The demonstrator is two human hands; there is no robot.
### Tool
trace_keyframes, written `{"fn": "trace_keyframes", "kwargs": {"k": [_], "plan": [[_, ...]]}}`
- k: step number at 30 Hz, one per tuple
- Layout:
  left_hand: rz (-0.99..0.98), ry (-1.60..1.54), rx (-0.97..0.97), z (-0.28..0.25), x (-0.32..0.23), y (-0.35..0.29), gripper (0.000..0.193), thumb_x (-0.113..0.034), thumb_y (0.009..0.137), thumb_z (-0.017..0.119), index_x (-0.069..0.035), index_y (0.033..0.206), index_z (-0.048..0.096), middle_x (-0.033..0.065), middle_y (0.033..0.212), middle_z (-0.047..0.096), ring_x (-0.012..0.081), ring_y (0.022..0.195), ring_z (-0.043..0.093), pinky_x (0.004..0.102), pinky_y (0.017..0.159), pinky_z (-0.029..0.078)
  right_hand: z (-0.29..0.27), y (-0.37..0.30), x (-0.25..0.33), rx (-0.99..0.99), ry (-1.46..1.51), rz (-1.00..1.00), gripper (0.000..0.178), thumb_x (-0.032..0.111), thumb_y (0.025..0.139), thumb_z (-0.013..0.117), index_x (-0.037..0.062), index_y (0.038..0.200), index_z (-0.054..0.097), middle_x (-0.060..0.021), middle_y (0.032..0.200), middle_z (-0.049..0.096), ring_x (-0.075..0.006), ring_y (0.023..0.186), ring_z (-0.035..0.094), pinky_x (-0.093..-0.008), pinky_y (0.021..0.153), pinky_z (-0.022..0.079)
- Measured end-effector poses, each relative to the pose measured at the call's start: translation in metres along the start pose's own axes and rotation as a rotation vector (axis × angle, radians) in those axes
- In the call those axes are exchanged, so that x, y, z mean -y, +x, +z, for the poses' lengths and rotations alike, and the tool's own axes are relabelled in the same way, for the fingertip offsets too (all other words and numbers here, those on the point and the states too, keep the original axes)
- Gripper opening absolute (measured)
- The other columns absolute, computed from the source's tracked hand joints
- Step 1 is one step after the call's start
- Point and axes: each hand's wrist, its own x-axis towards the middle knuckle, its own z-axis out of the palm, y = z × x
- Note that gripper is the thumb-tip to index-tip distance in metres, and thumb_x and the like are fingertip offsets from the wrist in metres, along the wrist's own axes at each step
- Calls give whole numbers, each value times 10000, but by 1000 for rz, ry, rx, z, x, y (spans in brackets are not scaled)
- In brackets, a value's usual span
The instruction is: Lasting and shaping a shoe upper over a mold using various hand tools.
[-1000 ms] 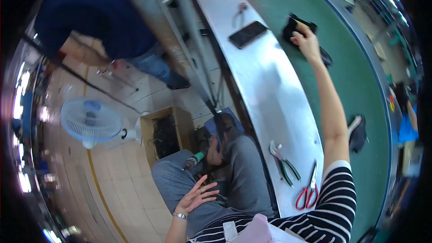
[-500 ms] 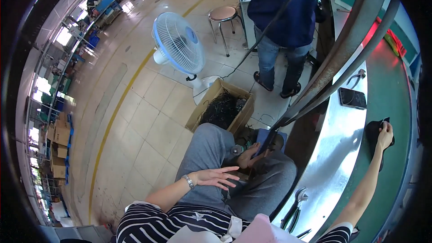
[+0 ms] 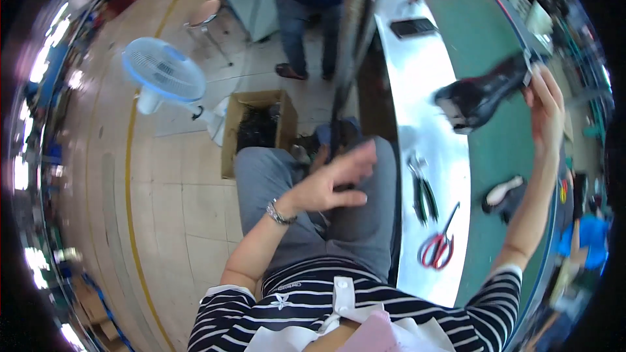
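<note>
My right hand [image 3: 544, 101] is raised over the green belt [image 3: 502, 156] and grips a black shoe piece [image 3: 479, 98] by its far end; the piece hangs blurred in the air above the steel bench top [image 3: 427, 91]. My left hand [image 3: 336, 179] hovers over my lap with the fingers spread and nothing in it. A bracelet sits on that wrist. I am seated in grey trousers and a striped top.
Pliers [image 3: 420, 186] and red-handled scissors [image 3: 440, 241] lie on the steel bench. Another black-and-white shoe piece [image 3: 502, 194] rests on the belt, a dark flat device [image 3: 414, 26] farther along. A cardboard box [image 3: 257, 127], a floor fan [image 3: 163, 78] and a standing person's legs [image 3: 303, 32] are beyond my knees.
My right hand has lifted the black shoe piece off the belt and drawn it toward me. My left hand rose from my lap. The view swung back toward the bench.
</note>
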Motion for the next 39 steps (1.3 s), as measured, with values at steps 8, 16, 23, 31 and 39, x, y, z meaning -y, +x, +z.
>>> {"fn": "trace_keyframes", "kwargs": {"k": [8,16,23,31,39], "plan": [[353,351,-24,20,-33,-21,1185,-184,638,875,-69,1536,110,119,1596,145,223,1450,216,344,1160,191,145,-84,1,389,557,236,174,152,905,647,30,1028,663,30,689,600,-39,571,554,-175,550,431],[89,45,-340,21,58,-102,1202,-101,586,885,-57,1529,142,94,1593,169,198,1449,209,336,1164,178,209,-137,-46,435,317,374,296,189,947,608,8,1179,629,-63,927,678,-108,748,660,-230,682,530],[80,69,-379,11,74,-134,1210,-108,586,889,-70,1531,135,81,1591,181,191,1434,244,336,1149,229,142,-186,-127,95,-892,201,455,256,894,650,43,1287,568,-216,1213,587,-311,1113,589,-432,942,468],[-116,-314,-665,-15,67,-195,591,-111,747,787,-15,1262,515,73,1100,621,207,987,615,346,876,511,107,-253,-172,31,-1210,324,546,320,894,643,108,1377,500,-209,1216,520,-350,1154,491,-462,967,410],[-388,-523,-710,-18,2,-142,544,-380,921,629,-14,1300,495,83,1109,631,170,955,636,317,836,525,108,-237,-159,-11,-505,673,498,404,979,456,67,1339,523,-148,1007,585,-246,919,564,-390,835,448]]}}
